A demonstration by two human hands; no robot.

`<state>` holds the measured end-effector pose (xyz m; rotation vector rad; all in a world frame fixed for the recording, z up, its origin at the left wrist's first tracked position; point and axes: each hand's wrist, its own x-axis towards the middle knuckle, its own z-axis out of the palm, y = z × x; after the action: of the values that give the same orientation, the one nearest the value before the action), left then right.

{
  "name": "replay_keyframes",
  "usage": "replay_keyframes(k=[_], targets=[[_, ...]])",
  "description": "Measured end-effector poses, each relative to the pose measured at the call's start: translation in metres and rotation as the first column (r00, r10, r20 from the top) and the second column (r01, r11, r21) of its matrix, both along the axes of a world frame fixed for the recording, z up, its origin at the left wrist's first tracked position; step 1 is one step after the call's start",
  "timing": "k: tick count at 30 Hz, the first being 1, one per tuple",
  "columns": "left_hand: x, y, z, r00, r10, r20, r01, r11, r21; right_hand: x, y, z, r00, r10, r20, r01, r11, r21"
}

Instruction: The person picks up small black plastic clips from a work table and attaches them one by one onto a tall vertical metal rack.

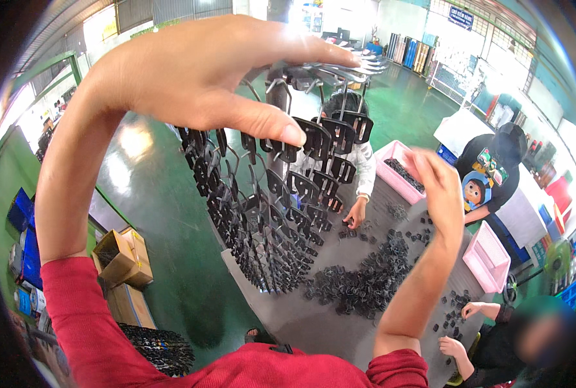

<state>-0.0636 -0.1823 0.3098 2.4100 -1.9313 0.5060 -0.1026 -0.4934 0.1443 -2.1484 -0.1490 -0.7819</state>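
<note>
My left hand (197,71) is raised at the top of a hanging rack, its fingers stretched out and its thumb apart from them. The thumb tip overlaps a black slotted clip (317,139) on the top row; I cannot tell whether it touches. Wire hooks (280,90) carry many such black pieces in long hanging strands (262,213). To the right my right hand (435,178) is in the air over the table, fingers bent and blurred, so any held thing cannot be made out. Below it lies a large pile of black clips (365,278).
Across the grey table (288,317), a person's hand (356,212) touches clips. Another person's hands (459,330) are at the lower right. Pink trays (485,258) and a pink bin (391,152) stand on the right. Cardboard boxes (123,255) sit on the floor at left.
</note>
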Motion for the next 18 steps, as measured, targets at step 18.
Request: replay_keyframes(k=[18], targets=[[-0.015,-0.002,-0.009,0.997,-0.058,0.042,0.06,0.997,-0.047,0.03,0.099,0.031,0.429,0.743,0.513,-0.873,0.194,0.448]])
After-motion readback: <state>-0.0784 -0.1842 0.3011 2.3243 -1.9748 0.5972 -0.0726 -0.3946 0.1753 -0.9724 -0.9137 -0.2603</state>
